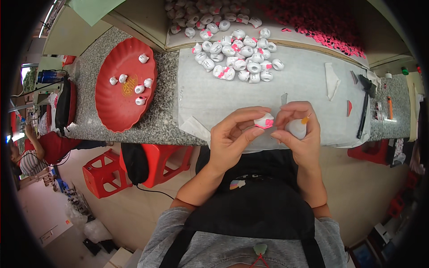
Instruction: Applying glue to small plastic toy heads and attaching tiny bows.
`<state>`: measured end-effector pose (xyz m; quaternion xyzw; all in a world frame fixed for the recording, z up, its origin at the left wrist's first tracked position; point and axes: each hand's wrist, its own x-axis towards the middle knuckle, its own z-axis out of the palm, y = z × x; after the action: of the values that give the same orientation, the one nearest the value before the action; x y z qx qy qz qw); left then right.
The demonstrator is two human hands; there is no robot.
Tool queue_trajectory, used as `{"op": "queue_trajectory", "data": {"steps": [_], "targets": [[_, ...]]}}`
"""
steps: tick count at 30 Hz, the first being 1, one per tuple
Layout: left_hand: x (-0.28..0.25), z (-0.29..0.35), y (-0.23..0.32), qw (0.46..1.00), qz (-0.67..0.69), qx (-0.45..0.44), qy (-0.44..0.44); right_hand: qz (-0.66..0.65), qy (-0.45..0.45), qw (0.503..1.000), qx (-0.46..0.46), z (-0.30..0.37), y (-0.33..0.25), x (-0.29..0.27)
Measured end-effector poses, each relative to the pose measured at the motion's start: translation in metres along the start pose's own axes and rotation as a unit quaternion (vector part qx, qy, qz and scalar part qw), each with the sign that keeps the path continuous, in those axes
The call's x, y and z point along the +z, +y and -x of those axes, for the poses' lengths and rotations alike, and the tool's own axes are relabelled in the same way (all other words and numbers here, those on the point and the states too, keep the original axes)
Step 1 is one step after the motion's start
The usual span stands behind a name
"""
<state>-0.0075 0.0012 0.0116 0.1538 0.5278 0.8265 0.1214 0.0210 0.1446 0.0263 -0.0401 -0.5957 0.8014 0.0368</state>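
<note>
Between the thumb and fingers of my left hand (228, 136) is a small white cat-head-shaped piece with a pink bow (263, 121). My right hand (312, 142) is wrapped round a small white squeeze bottle (296, 129), its orange-yellow tip (305, 119) pointing up and away. The right thumb and fingertips come close to the white piece; whether they pinch anything small I cannot tell. Both hands are over the near edge of the white paper sheet (286, 85). Past them lies a heap of similar white pieces (254, 67), some with pink bows.
A red scalloped tray (105, 100) at the left holds several white pieces. Many small pink pieces (330, 35) lie on the far right shelf. On the sheet are a crumpled tissue (331, 80) and a black-handled tool (364, 107). Red stools (105, 176) stand at the lower left.
</note>
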Motion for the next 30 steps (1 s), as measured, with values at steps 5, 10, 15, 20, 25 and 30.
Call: {"op": "queue_trajectory", "data": {"steps": [5,10,15,20,25,30], "targets": [[-0.004,0.003,0.001,0.999,0.016,-0.021,-0.031,0.017,-0.041,0.999,0.02,-0.002,-0.005,0.006],[-0.007,0.0,-0.004,0.997,0.029,-0.016,-0.067,0.008,-0.045,0.999,0.02,0.002,0.001,0.0],[-0.009,0.0,-0.007,0.996,-0.005,0.031,-0.085,0.006,-0.048,0.999,0.016,0.005,0.0,0.001],[-0.003,0.001,-0.003,0.998,0.012,-0.008,-0.066,-0.019,-0.043,0.998,0.04,0.005,0.001,-0.001],[-0.001,0.002,-0.003,0.998,-0.002,0.003,-0.056,-0.024,-0.039,0.997,0.061,0.005,-0.002,0.001],[0.0,0.004,-0.005,0.998,-0.027,0.033,-0.04,-0.018,-0.037,0.998,0.051,0.005,0.001,0.001]]}}
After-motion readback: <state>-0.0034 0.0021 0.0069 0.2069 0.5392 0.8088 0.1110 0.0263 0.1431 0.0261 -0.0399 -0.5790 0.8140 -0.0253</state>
